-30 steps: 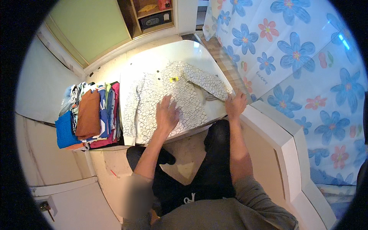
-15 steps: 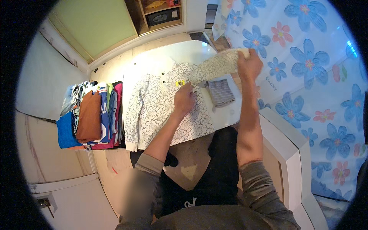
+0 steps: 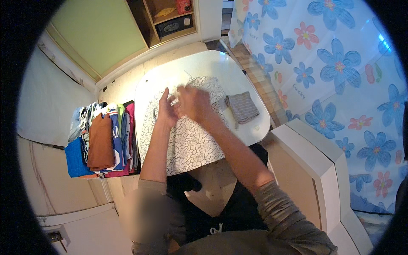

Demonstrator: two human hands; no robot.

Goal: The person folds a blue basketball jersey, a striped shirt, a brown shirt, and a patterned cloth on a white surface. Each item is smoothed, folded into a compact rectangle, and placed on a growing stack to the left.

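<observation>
A white garment with a black crackle pattern (image 3: 197, 146) lies spread on the white table (image 3: 259, 127), its hem along the table's near edge. Above its upper part my two hands are close together. My left hand (image 3: 168, 111) is on its side, fingers apart and pointing away from me, with nothing visible in it. Beside it, my right hand (image 3: 195, 103) has its fingers bent; they are partly hidden and blurred, so whether they hold cloth does not show. The hands cover the middle of the garment's top. A grey striped folded cloth (image 3: 243, 107) lies to its right.
Left of the table stands a stack of folded clothes, with a brown piece (image 3: 100, 142) and a blue one (image 3: 77, 159) at its front. A white-edged box-like unit (image 3: 314, 157) is at the right, before a flowered curtain (image 3: 340, 68). An open shelf (image 3: 170, 19) stands behind.
My right hand has swung left from the far right, and the sleeve it held out there no longer stretches that way. My left hand has moved left and turned, its fingers spreading.
</observation>
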